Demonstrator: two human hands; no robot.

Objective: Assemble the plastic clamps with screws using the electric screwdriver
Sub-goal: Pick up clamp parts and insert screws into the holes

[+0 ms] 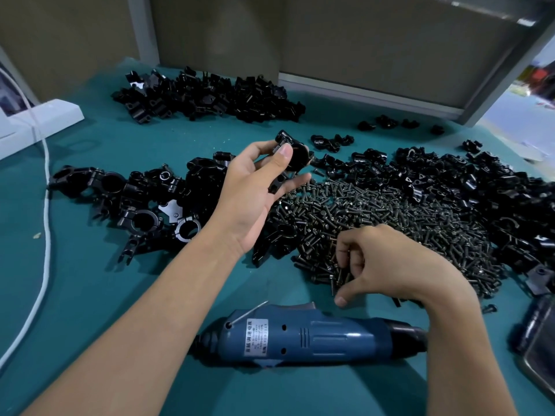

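Note:
My left hand [255, 187] holds black plastic clamp parts [292, 154] up above the table, thumb pressed on top and fingers underneath. My right hand [387, 265] reaches into the near edge of a wide heap of dark screws [375, 211], fingers curled down and pinching among them; whether a screw is caught between the fingertips is hidden. The blue electric screwdriver [309, 337] lies on its side on the green mat near me, just below my right hand, its tip pointing right under my right wrist.
Assembled clamps [144, 199] pile up at the left. Loose black clamp halves lie in heaps at the back [210, 97] and at the right [480, 181]. A white cable [46, 205] runs down the left side from a white block [42, 118]. A dark container [537, 334] sits at the right edge.

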